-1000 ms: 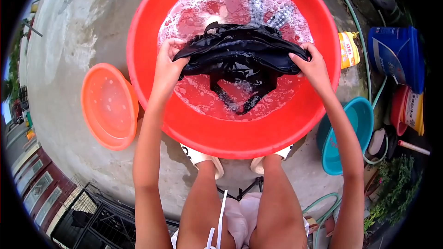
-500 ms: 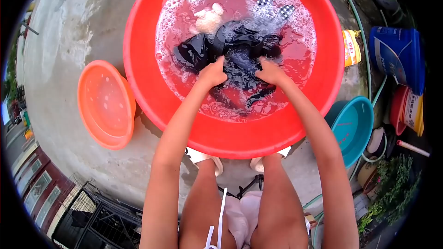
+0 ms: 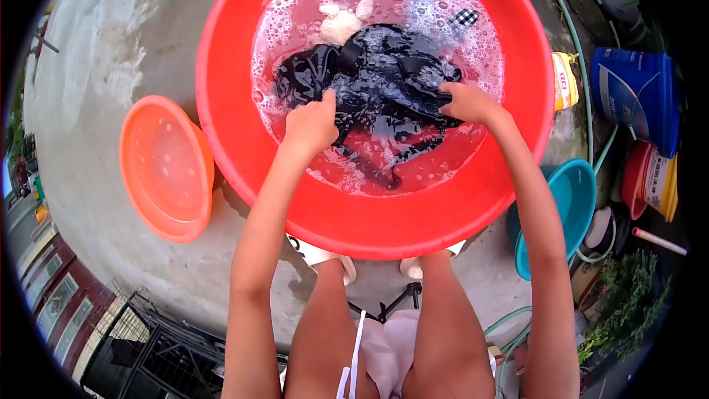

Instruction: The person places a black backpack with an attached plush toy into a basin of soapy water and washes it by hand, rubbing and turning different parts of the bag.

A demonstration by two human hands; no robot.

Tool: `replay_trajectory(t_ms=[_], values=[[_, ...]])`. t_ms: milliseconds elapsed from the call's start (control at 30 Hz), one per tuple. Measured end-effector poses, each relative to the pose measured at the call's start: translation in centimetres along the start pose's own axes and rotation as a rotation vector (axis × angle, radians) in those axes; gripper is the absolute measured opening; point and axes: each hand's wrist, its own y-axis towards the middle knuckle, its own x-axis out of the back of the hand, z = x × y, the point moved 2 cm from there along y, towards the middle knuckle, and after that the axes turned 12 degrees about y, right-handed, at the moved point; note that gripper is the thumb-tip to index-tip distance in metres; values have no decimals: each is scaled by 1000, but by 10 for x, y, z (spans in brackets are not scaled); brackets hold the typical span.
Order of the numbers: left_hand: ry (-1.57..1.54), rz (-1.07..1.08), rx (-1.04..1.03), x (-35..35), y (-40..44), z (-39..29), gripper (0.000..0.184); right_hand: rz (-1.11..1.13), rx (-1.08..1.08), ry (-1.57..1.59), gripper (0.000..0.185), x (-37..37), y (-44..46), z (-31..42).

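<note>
A large red basin [image 3: 384, 233] holds sudsy, reddish water. In it lies a wet black cloth item [image 3: 391, 74], spread out and partly under the water. My left hand [image 3: 313, 123] is closed on the item's lower left part. At its right edge my right hand [image 3: 467, 102] grips the black fabric between thumb and fingers. A cream plush piece [image 3: 341, 25] with two small ears floats just behind the black item. Two black-and-white checked pieces [image 3: 464, 18] poke out of the foam at the back right.
An orange basin [image 3: 168, 170] stands left on the concrete. To the right are a teal basin [image 3: 569, 196], a yellow-and-white packet [image 3: 565, 81], a blue bucket [image 3: 634, 96], a green hose [image 3: 578, 52] and plants [image 3: 631, 303]. A black wire cage [image 3: 159, 347] is at lower left.
The black item was lifted and stretched between both hands, then lowered into the water. Since the middle frame my hands have moved apart, and the fabric is spread wider.
</note>
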Motion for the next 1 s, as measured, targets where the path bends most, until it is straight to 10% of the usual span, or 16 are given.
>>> replay_trajectory(t_ms=[100, 267, 400, 700, 800, 867, 933, 1000], values=[[63, -248, -59, 43, -14, 18, 19, -248, 69, -123, 30, 39, -26, 8], [31, -617, -265, 45, 18, 12, 35, -649, 472, -2, 38, 24, 1, 6], [34, -607, -272, 1, 63, -9, 60, -602, 453, -45, 56, -21, 39, 20], [89, -714, -129, -47, 88, -33, 56, -576, 336, -26, 64, -68, 66, 15], [100, -638, -84, -68, 102, -34, 58, -245, -26, -99, 51, -64, 76, 11], [197, -654, -61, -50, 114, -36, 74, -659, 154, -712, 41, -79, 96, -5], [-25, -70, 125, -10, 126, -39, 61, -635, 133, -718, 35, -71, 111, -3], [28, -486, 100, -27, 138, -36, 50, -178, -96, -112, 32, -31, 112, 32]])
